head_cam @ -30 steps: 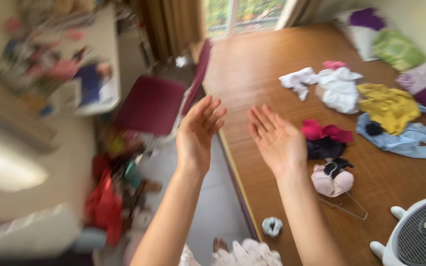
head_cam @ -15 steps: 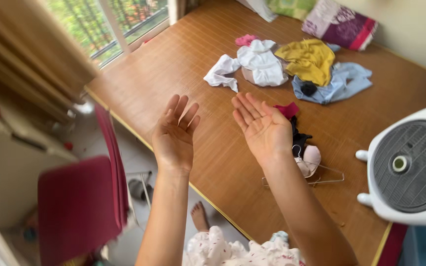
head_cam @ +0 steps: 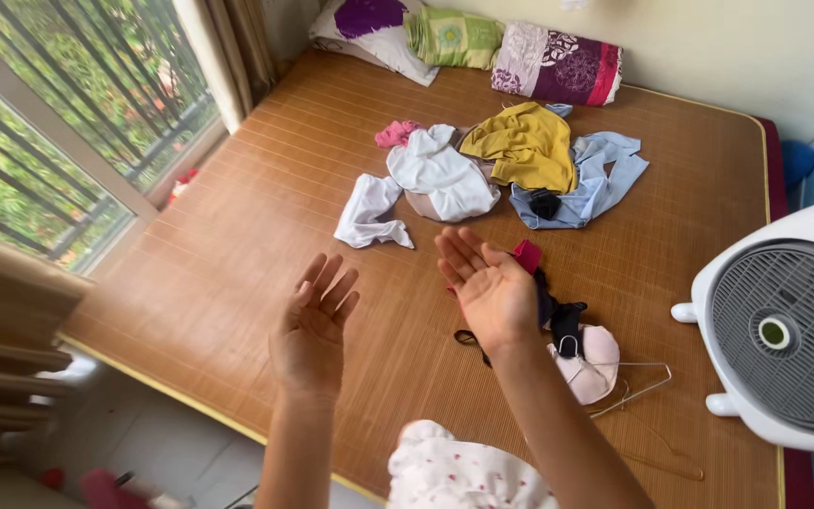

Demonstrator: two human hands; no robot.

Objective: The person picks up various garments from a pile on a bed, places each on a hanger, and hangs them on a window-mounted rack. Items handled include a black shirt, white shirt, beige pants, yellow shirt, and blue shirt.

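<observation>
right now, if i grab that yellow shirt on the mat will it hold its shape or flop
The crumpled yellow cloth shirt would probably flop and drape, since it lies in soft folds. It likely feels light for its size. Its edge overlaps the pale blue garment, so lifting it may drag that along.

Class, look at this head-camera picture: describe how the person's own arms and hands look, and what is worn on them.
Both arms are bare to the frame's edge: no sleeves, gloves, watch or rings show on the left hand or right hand. Below them is a white garment with small pink dots.

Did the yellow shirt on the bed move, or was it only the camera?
No. The yellow shirt lies on the blue garment beside the white clothes, just as before; only the view turned.
</observation>
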